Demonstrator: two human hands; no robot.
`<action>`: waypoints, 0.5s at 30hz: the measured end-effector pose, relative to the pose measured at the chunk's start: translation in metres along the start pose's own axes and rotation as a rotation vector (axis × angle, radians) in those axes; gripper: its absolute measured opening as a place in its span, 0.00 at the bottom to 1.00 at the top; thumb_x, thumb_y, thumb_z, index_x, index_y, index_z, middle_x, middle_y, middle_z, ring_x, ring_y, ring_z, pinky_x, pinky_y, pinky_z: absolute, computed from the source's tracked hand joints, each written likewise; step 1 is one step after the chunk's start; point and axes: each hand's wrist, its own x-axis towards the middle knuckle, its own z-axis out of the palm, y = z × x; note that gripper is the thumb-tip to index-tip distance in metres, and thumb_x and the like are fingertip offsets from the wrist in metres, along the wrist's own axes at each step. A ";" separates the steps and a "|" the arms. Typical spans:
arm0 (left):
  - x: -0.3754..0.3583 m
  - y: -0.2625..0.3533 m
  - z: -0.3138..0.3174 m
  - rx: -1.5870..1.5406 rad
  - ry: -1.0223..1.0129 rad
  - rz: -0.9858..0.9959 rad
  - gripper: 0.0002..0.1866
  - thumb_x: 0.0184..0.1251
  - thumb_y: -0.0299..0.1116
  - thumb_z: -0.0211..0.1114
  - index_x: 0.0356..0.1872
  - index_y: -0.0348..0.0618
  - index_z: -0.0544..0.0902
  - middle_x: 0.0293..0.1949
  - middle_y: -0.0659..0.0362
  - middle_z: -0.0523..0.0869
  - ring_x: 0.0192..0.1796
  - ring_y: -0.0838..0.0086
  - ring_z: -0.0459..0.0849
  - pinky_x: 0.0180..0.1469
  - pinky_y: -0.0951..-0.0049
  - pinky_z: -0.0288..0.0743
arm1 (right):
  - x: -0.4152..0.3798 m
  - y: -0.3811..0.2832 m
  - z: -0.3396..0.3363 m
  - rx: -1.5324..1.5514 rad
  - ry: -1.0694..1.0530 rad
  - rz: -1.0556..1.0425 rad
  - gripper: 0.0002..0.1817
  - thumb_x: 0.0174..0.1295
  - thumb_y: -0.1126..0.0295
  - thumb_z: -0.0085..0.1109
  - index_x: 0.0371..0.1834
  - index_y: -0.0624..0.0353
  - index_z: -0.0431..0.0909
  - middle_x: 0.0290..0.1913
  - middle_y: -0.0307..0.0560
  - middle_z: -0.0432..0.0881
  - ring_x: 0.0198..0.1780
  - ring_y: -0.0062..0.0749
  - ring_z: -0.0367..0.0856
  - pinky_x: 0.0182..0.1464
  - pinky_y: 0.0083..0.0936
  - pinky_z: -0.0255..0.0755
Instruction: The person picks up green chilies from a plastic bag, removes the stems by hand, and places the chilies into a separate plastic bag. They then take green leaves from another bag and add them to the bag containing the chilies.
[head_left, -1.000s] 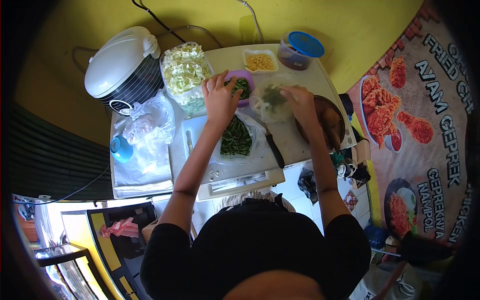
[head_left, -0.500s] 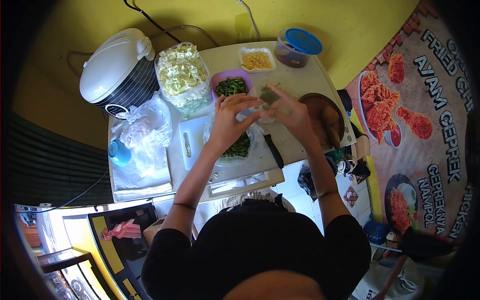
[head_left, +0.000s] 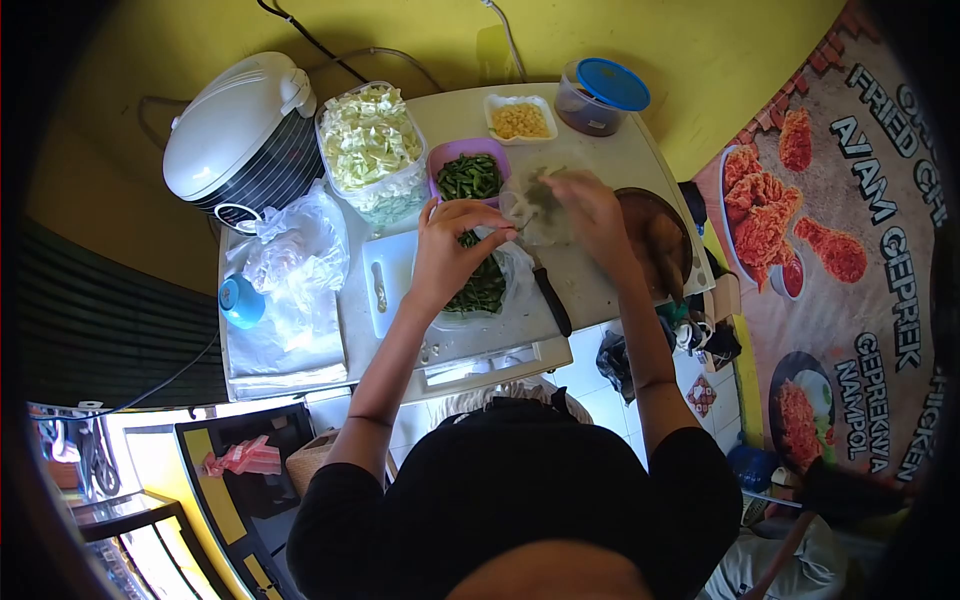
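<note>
My left hand (head_left: 452,250) is over a clear plastic bag (head_left: 516,275) of green leafy vegetable (head_left: 478,290), its thumb and fingertips pinched together. Whatever is in that pinch is too small to make out. My right hand (head_left: 597,215), smeared by motion, is to the right, its fingertips over a clear plastic bag (head_left: 540,225) with green bits in it. Beyond my left hand stands a purple container (head_left: 436,160) of cut greens (head_left: 469,177). Partly under the leafy bag lies a white cutting board (head_left: 382,312). A black knife (head_left: 553,303) rests beside that bag.
A rice cooker (head_left: 235,130) and a tub of chopped cabbage (head_left: 370,140) stand at the back left. Behind are a white dish of yellow pieces (head_left: 520,121) and a blue-lidded container (head_left: 590,110). A dark round dish (head_left: 645,205) sits right; a blue cup (head_left: 240,300), left.
My right hand has moved away from my left, and its fingers now point over the clear bag with green bits. My left hand stays pinched in nearly the same place.
</note>
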 end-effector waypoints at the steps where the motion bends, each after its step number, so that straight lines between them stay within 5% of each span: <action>1: -0.001 -0.001 -0.002 -0.001 0.000 0.000 0.07 0.53 0.39 0.73 0.32 0.53 0.88 0.39 0.64 0.86 0.49 0.70 0.81 0.66 0.55 0.54 | 0.002 0.009 -0.003 -0.150 0.079 -0.072 0.15 0.51 0.71 0.69 0.45 0.57 0.85 0.39 0.46 0.82 0.39 0.33 0.79 0.45 0.28 0.72; 4: -0.004 -0.002 -0.005 -0.018 0.014 -0.026 0.08 0.52 0.39 0.74 0.32 0.52 0.88 0.38 0.64 0.86 0.48 0.70 0.81 0.65 0.56 0.55 | 0.001 0.023 -0.006 -0.358 0.181 -0.050 0.08 0.51 0.69 0.69 0.35 0.56 0.88 0.42 0.47 0.81 0.40 0.37 0.79 0.45 0.30 0.73; 11: -0.006 -0.001 -0.004 -0.030 0.025 -0.016 0.07 0.51 0.38 0.74 0.31 0.52 0.88 0.37 0.64 0.86 0.46 0.71 0.82 0.63 0.59 0.56 | -0.002 -0.006 0.003 -0.198 0.102 -0.090 0.12 0.53 0.66 0.70 0.40 0.54 0.86 0.46 0.47 0.80 0.46 0.37 0.79 0.48 0.31 0.71; 13: -0.006 0.001 -0.003 -0.043 0.030 -0.001 0.07 0.51 0.37 0.74 0.32 0.52 0.88 0.37 0.64 0.86 0.46 0.71 0.82 0.63 0.60 0.56 | -0.006 -0.017 0.008 0.029 -0.156 -0.107 0.11 0.54 0.65 0.69 0.40 0.53 0.86 0.44 0.46 0.81 0.49 0.35 0.78 0.50 0.30 0.70; 15: -0.005 0.003 -0.004 -0.085 0.030 0.012 0.07 0.51 0.36 0.74 0.32 0.52 0.88 0.38 0.64 0.86 0.47 0.71 0.81 0.62 0.60 0.57 | -0.012 -0.020 0.010 0.042 -0.200 -0.071 0.10 0.55 0.64 0.68 0.39 0.53 0.85 0.42 0.43 0.82 0.49 0.34 0.78 0.51 0.29 0.68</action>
